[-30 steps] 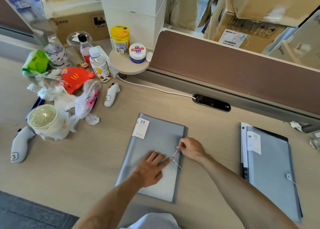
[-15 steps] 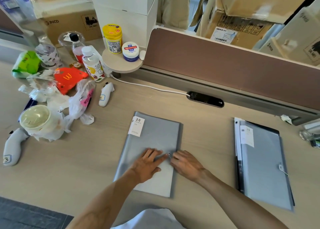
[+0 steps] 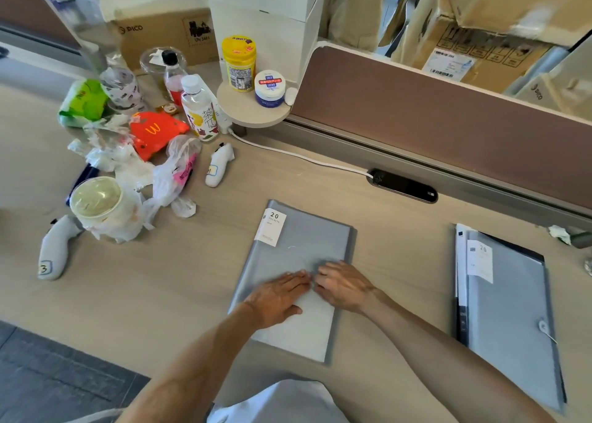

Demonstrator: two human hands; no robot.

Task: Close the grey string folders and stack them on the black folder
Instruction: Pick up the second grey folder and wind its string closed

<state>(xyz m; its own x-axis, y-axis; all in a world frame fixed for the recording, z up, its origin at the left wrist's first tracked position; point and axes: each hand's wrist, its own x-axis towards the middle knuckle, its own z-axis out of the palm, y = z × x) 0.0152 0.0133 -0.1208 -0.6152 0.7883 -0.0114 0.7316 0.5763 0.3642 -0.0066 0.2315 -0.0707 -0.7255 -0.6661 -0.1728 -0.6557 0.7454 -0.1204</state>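
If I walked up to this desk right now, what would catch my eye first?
Probably the two bare hands, left hand and right hand, pressed side by side on a grey folder lying flat at the desk's middle. To the right, a second grey folder lies on a black folder. At the far left sits a clutter of bottles, plastic bags and a bright red wrapper.

Single head-worn wide-angle view looked forward and steeply down over the desk (image 3: pixel 384 217), near both hands, partition (image 3: pixel 448 128) along the far edge.
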